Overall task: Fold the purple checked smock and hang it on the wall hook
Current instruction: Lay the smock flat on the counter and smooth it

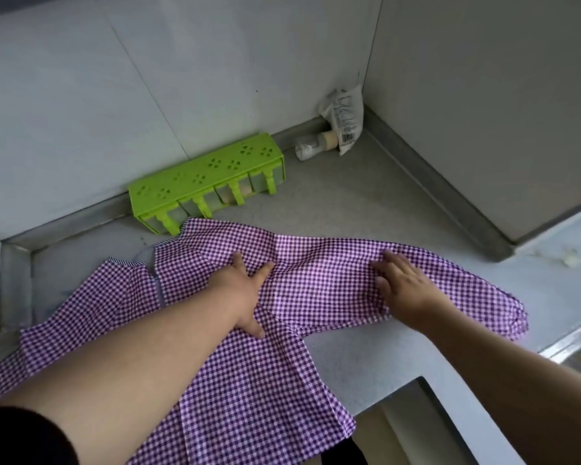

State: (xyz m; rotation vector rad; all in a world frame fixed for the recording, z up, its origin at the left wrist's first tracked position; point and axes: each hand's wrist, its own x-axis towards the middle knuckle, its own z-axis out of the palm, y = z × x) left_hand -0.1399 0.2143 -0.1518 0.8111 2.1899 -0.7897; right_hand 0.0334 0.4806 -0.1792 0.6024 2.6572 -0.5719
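The purple checked smock (319, 266) lies spread on the grey countertop (366, 203), one sleeve stretched out to the right and its lower part hanging over the front edge. My left hand (245, 290) presses flat on the cloth near the shoulder, fingers spread. My right hand (403, 283) lies flat on the sleeve, fingers straight and pointing left. No wall hook is in view.
A green spice rack (208, 182) stands against the back wall just behind the smock's collar. A small jar (316, 144) and a white packet (344, 120) sit in the back corner. A sink rim (571, 344) shows at the right edge.
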